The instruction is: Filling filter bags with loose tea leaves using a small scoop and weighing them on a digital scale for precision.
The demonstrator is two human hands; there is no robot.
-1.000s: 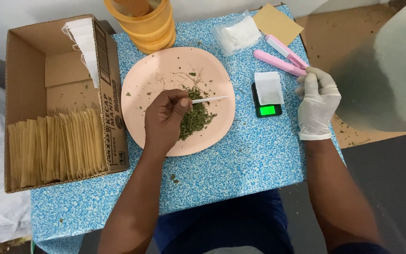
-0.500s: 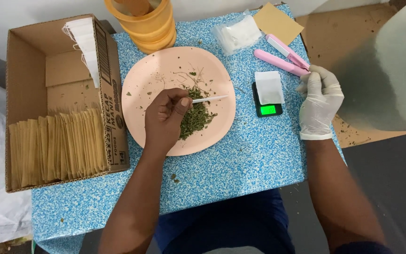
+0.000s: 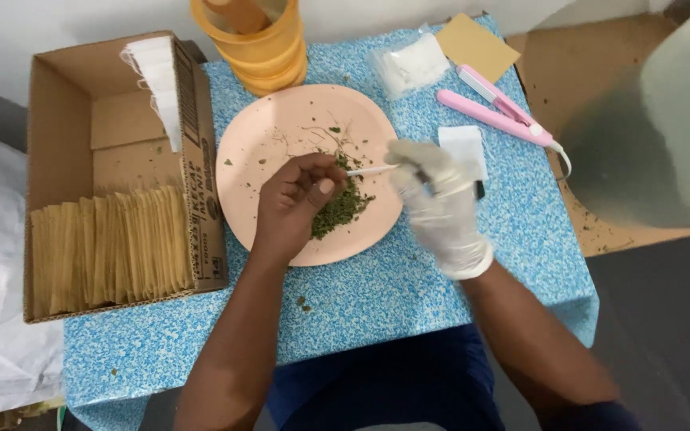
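My bare left hand (image 3: 293, 203) rests on the pink plate (image 3: 265, 152) and pinches a thin white stick (image 3: 370, 170) that lies over a small heap of dried green leaf (image 3: 341, 207). My right hand (image 3: 437, 203), in a white glove, hovers at the plate's right edge. Its fingertips touch the free end of the stick. It covers most of the small black scale (image 3: 479, 188) and the white paper (image 3: 465, 144) lying on it.
An open cardboard box (image 3: 57, 136) at the left holds a row of tan paper sleeves (image 3: 109, 247) and white ones (image 3: 157, 80). Orange stacked tubs (image 3: 261, 48), a clear bag (image 3: 409, 64), a tan card (image 3: 477, 46) and a pink sealing tool (image 3: 497, 112) stand along the table's far side.
My gloved right hand has moved left from beside the pink tool, over the scale, to the end of the white stick. The left hand has stayed on the plate.
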